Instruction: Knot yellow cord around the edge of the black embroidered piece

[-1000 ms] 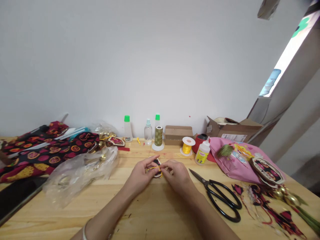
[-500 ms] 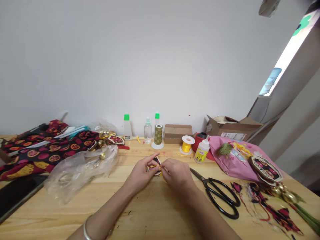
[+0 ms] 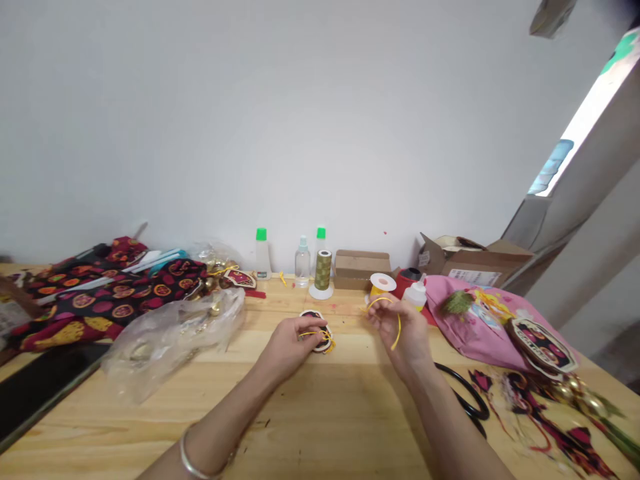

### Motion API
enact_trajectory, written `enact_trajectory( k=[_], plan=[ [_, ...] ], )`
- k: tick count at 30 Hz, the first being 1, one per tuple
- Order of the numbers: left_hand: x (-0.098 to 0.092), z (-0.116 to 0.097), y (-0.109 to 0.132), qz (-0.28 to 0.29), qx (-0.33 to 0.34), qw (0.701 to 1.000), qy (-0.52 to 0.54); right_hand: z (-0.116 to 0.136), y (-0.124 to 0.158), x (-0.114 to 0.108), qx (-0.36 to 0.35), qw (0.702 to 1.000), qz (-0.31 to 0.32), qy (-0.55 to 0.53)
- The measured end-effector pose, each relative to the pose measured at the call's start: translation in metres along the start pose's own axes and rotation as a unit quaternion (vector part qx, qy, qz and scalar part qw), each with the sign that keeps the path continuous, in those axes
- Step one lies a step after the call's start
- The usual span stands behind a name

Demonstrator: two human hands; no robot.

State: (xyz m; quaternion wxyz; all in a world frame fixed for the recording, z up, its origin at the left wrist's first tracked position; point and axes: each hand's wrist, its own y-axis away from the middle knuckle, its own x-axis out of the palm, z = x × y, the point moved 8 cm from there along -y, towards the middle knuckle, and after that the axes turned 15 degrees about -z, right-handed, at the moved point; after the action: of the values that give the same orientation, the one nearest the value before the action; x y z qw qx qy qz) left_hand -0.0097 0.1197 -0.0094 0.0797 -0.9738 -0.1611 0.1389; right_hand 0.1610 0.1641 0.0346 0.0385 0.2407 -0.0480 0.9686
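Near the middle of the table, my left hand (image 3: pixel 290 348) is closed on a small dark patterned fabric piece (image 3: pixel 311 315) with a pale border. Thin yellow cord (image 3: pixel 327 345) is looped and knotted at that piece's lower right side, by my fingertips. To the right, my right hand (image 3: pixel 403 330) is raised with its fingers pinching a loose length of yellow cord (image 3: pixel 399 327), which curves down over the palm. Behind that hand stands a spool of yellow cord (image 3: pixel 383 283), partly covered by the fingers. A white glue bottle (image 3: pixel 416 293) is also partly hidden there.
Black-handled scissors (image 3: pixel 467 393) lie under my right forearm, blades hidden. Fabric scraps (image 3: pixel 545 413) and a pink bag (image 3: pixel 465 333) are at right. An olive thread spool (image 3: pixel 323 270) and bottles (image 3: pixel 262 253) line the wall. A plastic bag (image 3: pixel 170 347) and patterned cloth (image 3: pixel 120 293) lie left.
My right hand has moved away from the fabric piece to the right, with a length of yellow cord in its fingers. My left hand stays at the piece. The view has shifted slightly left.
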Motion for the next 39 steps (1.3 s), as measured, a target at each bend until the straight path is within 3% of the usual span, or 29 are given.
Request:
enact_trajectory(
  k=[1, 3, 4, 5, 7, 9, 12, 16, 21, 26, 30, 39],
  plan=[
    [0.001, -0.001, 0.001, -0.001, 0.003, 1.000, -0.009, 0.011, -0.002, -0.013, -0.043, 0.997, -0.065, -0.013],
    [0.002, -0.003, 0.002, -0.003, 0.009, 1.000, -0.020, 0.039, 0.005, -0.034, -0.188, 0.963, -0.193, 0.026],
    [0.003, -0.004, 0.002, -0.003, 0.012, 1.000, -0.022, 0.051, 0.012, -0.033, -0.268, 0.936, -0.210, 0.083],
    [0.003, -0.005, 0.002, -0.002, 0.016, 1.000, -0.023, 0.058, 0.019, -0.023, -0.339, 0.908, -0.187, 0.159],
    [0.002, -0.006, 0.002, -0.006, 0.027, 0.999, -0.030, 0.049, 0.032, 0.014, -0.417, 0.850, -0.039, 0.320],
    [0.000, -0.008, 0.001, -0.016, 0.037, 0.998, -0.039, 0.022, 0.042, 0.041, -0.424, 0.789, 0.102, 0.433],
    [-0.001, -0.009, 0.000, -0.021, 0.049, 0.997, -0.049, -0.014, 0.042, 0.047, -0.367, 0.750, 0.181, 0.520],
    [0.000, -0.010, 0.000, -0.014, 0.048, 0.997, -0.066, -0.034, 0.034, 0.037, -0.297, 0.773, 0.203, 0.522],
    [0.006, -0.009, 0.002, 0.008, 0.047, 0.996, -0.074, -0.047, 0.029, 0.033, -0.196, 0.847, 0.217, 0.445],
    [0.017, -0.010, 0.008, 0.073, 0.036, 0.995, -0.063, -0.059, 0.028, 0.031, -0.054, 0.909, 0.217, 0.352],
    [0.016, -0.015, 0.008, 0.068, 0.054, 0.992, -0.089, -0.059, 0.025, 0.030, -0.040, 0.920, 0.214, 0.325],
    [0.013, -0.009, 0.004, 0.032, 0.015, 0.997, -0.074, -0.059, 0.020, 0.024, -0.034, 0.928, 0.184, 0.323]
  ],
)
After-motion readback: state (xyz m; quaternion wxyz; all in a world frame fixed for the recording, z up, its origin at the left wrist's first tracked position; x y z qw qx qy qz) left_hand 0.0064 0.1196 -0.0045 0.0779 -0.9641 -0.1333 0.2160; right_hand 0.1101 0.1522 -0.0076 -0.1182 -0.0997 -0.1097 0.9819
